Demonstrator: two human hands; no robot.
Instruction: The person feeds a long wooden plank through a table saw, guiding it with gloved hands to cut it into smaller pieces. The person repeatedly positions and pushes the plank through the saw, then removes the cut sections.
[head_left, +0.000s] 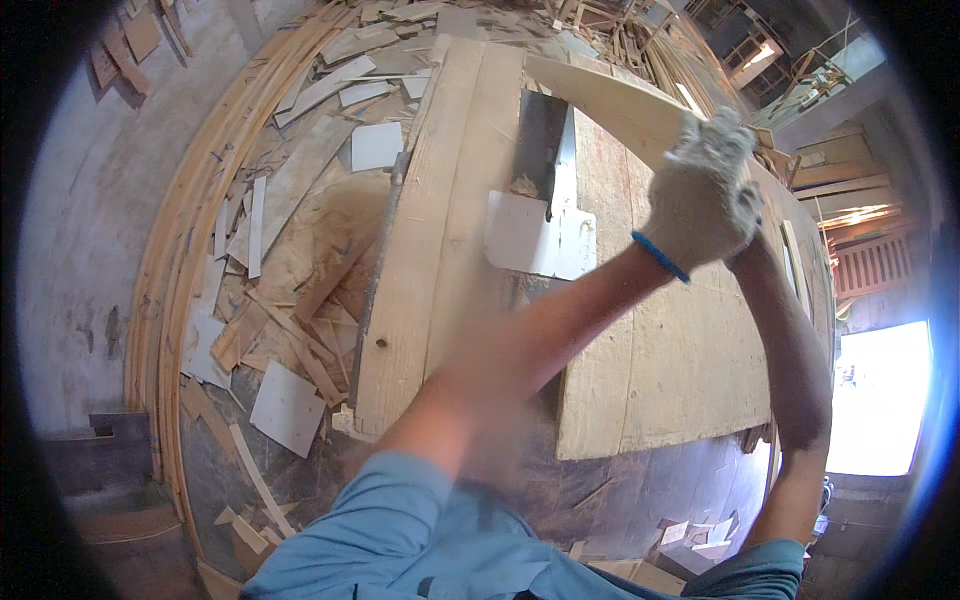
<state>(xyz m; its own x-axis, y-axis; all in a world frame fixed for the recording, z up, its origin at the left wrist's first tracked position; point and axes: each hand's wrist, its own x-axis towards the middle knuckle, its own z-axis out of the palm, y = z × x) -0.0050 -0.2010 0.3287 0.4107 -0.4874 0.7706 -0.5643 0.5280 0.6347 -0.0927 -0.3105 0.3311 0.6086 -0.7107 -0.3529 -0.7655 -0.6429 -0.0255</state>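
Note:
My left hand (698,200) wears a grey knit work glove with a blue cuff. It reaches across to the right side of the wooden table top (690,340), its fingers curled over the near end of a pale wooden board (610,95). This board slants away to the far left, and its gripped end is hidden by the glove. From the right, my right forearm (790,340) runs up to the same spot; the right hand is mostly hidden behind the left glove. Left of the hands, a white panel (520,240) lies by a dark metal strip (538,150) between the planks.
A long plank (400,350) forms the table's left side. Beyond it lie wood offcuts, sawdust (345,220) and white panel pieces (287,408). Long wooden strips (165,330) line the left wall. Wood is stacked at the far side; a bright opening (880,400) is at right.

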